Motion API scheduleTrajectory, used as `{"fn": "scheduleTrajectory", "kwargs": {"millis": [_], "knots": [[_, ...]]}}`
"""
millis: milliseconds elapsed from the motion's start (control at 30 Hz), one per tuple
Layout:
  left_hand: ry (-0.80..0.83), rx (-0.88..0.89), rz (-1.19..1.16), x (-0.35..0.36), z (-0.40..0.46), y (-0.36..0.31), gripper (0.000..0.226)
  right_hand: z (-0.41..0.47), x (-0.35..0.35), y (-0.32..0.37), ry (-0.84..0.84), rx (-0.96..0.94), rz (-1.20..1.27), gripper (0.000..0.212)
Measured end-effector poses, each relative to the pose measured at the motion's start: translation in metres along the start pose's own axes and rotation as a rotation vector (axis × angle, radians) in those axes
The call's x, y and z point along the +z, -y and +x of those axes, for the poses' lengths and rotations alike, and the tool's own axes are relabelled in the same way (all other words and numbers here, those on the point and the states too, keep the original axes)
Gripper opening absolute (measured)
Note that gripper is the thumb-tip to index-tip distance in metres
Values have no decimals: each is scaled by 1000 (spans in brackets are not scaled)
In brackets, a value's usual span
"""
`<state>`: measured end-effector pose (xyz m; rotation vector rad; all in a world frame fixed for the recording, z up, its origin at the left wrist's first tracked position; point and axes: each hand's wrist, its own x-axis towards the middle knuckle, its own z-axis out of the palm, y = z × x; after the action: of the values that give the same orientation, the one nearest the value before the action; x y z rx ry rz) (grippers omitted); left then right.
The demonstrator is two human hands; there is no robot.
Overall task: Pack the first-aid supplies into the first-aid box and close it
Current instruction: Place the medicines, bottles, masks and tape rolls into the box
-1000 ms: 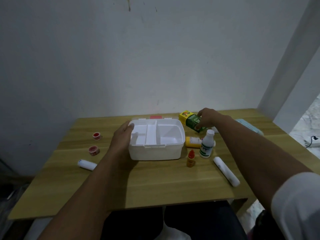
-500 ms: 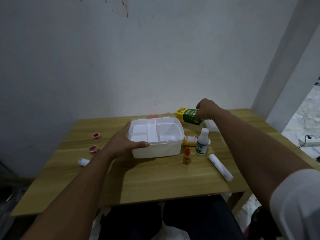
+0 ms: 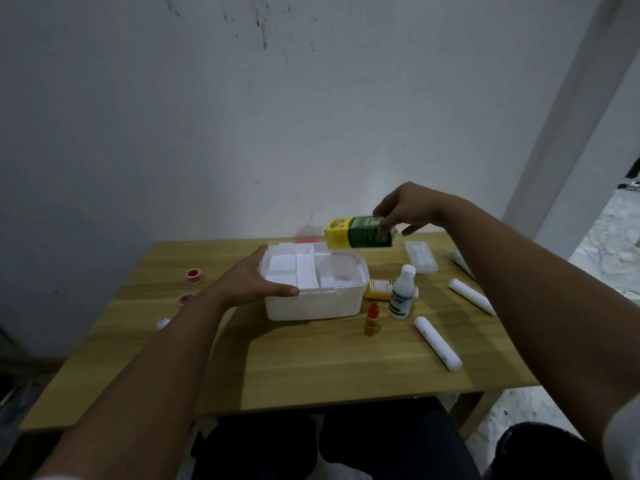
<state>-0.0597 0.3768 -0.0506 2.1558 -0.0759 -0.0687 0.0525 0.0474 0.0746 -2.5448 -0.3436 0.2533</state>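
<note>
The green and yellow carton (image 3: pixel 360 233) is off the table now, held lying level in the air just right of centre frame, its yellow end over the back right corner of the open first-aid box (image 3: pixel 313 289). A second ago it sat on the wood behind the box with my right hand (image 3: pixel 403 207) closing on it; half a second ago it had only begun to rise. My right fingers are clamped over its green end from above, so I am carrying it. That makes this the first item on its way in: the big right-hand compartment below it looks bare, and I judge a short lowering would seat it there.

My left hand (image 3: pixel 258 282) lies across the box's left rim, thumb along the front edge, fingers spread, bracing without clenching anything. Earlier it was cupped at the left wall; it now reaches further over the top.

Everything else waits on the table (image 3: pixel 311 375): the white bottle (image 3: pixel 402 294) and yellow bottle (image 3: pixel 381 289) just right of the box, the small orange dropper (image 3: pixel 372 319) in front of them, two white rolls (image 3: pixel 438 342) at lower right, two red tape rings (image 3: pixel 191 274) at left, a clear case (image 3: pixel 420 256) behind. The view has tilted so the whole table sits lower in frame than before.
</note>
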Motion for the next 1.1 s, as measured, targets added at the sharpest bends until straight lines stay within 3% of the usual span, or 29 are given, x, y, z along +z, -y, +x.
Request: {"fn": "scheduleTrajectory", "kwargs": {"millis": [133, 367, 633, 800, 1000, 1100], "knots": [[26, 15, -20, -2, 6, 5, 101, 0, 11, 15, 163, -69, -178, 49], [50, -15, 22, -3, 13, 12, 123, 9, 50, 44, 126, -211, -525, 51], [21, -47, 47, 0, 13, 14, 140, 25, 112, 35, 101, -278, -381, 47], [-19, -14, 12, 7, 12, 12, 119, 30, 136, 39, 56, -329, -403, 38], [-58, 2, 17, 10, 13, 17, 120, 25, 146, 28, 57, -300, -414, 39], [-61, 12, 12, 11, 13, 17, 120, 22, 125, 29, 29, -298, -298, 40]]}}
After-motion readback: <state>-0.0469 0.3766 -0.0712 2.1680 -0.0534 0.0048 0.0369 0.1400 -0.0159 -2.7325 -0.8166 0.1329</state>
